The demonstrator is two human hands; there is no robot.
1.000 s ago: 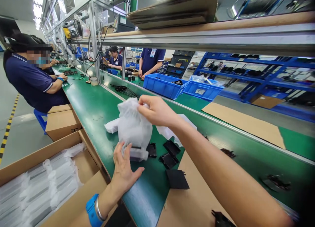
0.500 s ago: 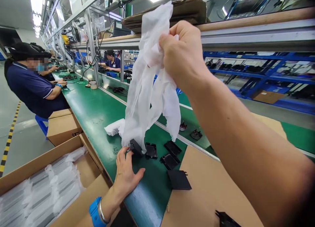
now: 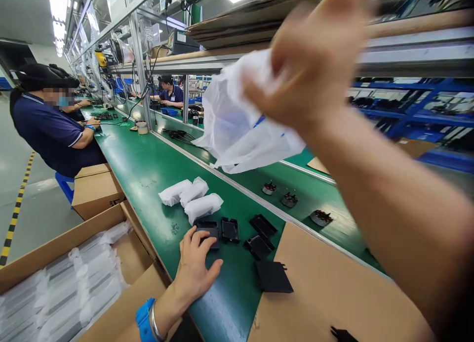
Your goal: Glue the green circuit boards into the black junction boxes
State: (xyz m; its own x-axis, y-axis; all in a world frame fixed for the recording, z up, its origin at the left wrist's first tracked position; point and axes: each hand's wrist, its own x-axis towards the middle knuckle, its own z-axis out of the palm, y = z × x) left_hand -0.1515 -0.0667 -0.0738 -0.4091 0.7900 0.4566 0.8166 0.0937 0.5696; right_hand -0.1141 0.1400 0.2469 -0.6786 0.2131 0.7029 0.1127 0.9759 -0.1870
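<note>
My left hand [image 3: 196, 265], with a blue band and a metal bracelet at the wrist, rests its spread fingertips on a black plastic case part [image 3: 208, 229] lying on the green bench. My right hand [image 3: 314, 60] is raised at upper right and smeared by motion, its thumb apart from the fingers. Just beyond it a thin white wrapping sheet [image 3: 244, 119] billows in the air over the bench. Beside the left hand's part lie more black case parts [image 3: 230, 230], some shaped like shallow trays. A flat black part [image 3: 274, 277] overlaps the cardboard edge.
Three white-wrapped bundles [image 3: 203, 207] lie behind my left hand. An open carton [image 3: 138, 233] of wrapped pieces stands at left. A cardboard sheet [image 3: 314, 282] covers the bench at right. Small round components [image 3: 289, 199] sit past the metal rail. A co-worker [image 3: 48, 119] sits at far left.
My right hand has moved up and right, and its fingers have come apart from the white sheet, which has spread out. The black part under my left hand has tipped flat. The wrapped bundles are uncovered.
</note>
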